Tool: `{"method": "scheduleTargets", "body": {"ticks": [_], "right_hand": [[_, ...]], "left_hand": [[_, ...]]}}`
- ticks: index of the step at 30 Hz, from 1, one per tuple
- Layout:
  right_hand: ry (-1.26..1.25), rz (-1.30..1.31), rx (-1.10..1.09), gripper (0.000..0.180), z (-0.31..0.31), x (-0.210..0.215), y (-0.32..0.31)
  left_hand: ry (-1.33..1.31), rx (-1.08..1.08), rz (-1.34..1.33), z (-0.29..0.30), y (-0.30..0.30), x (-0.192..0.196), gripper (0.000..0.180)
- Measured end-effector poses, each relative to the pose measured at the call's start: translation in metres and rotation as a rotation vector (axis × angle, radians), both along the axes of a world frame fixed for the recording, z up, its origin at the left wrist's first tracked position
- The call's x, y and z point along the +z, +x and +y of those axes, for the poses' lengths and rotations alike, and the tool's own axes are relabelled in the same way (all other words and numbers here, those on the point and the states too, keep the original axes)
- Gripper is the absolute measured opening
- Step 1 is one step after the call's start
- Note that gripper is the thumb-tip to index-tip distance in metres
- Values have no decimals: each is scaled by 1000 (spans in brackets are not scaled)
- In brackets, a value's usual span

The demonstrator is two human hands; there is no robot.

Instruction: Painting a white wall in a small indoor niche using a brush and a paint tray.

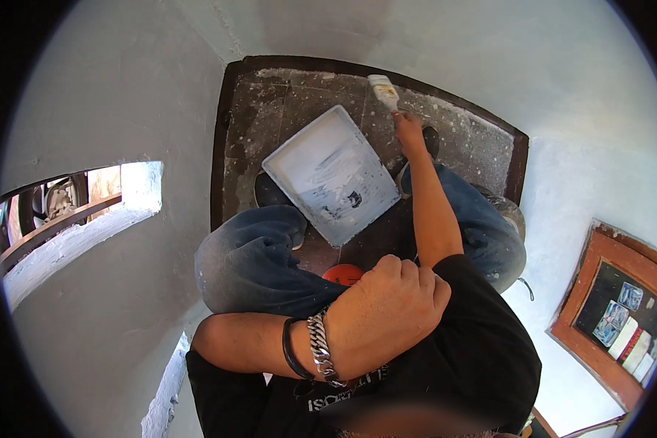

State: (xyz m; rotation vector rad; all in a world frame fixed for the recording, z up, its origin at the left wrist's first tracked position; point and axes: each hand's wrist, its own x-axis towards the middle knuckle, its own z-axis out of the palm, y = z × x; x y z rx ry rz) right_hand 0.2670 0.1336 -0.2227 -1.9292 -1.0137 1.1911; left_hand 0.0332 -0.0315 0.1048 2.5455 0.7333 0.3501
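Note:
My right hand (pixel 409 131) is closed round the handle of a wide paintbrush (pixel 384 91). The brush's pale, paint-covered head points away from me, near the dark border at the foot of the far wall. Close to my chest, my left hand (pixel 390 314) is curled with its knuckles up. Its fingertips are hidden, so what it holds, if anything, does not show. Between my feet a whitish square paint tray (pixel 314 150) lies at an angle on the floor, smeared with white paint and a dark patch. A red-orange round thing (pixel 342 274) shows partly behind my left hand.
Grey wall (pixel 117 102) rises on the left, with a slot-like opening (pixel 66 212). A pale wall (pixel 562 95) stands ahead and right. Paint specks cover the dark tiled floor (pixel 314 95). A brown wooden frame (pixel 584 281) with small boxes behind it is at right.

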Motion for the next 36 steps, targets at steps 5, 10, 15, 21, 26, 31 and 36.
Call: {"method": "scheduleTargets", "body": {"ticks": [5,10,15,21,26,31,36], "right_hand": [[-12,-145,101,39,21,-20,-10],[51,-154,189,34,39,-34,-19],[110,-232,149,34,42,-48,6],[84,-103,65,30,42,-51,18],[51,-116,59,28,41,-45,14],[-12,35,-18,29,36,-32,8],[14,-60,-4,28,37,-38,23]], "left_hand": [[-36,9,67,5,2,-4,15],[-51,17,80,6,2,0,16],[-76,-3,74,9,5,-11,16],[-70,-2,64,5,6,-5,16],[-70,16,79,7,4,-5,15],[-72,19,77,7,4,-6,15],[-87,10,81,7,5,-5,16]]}}
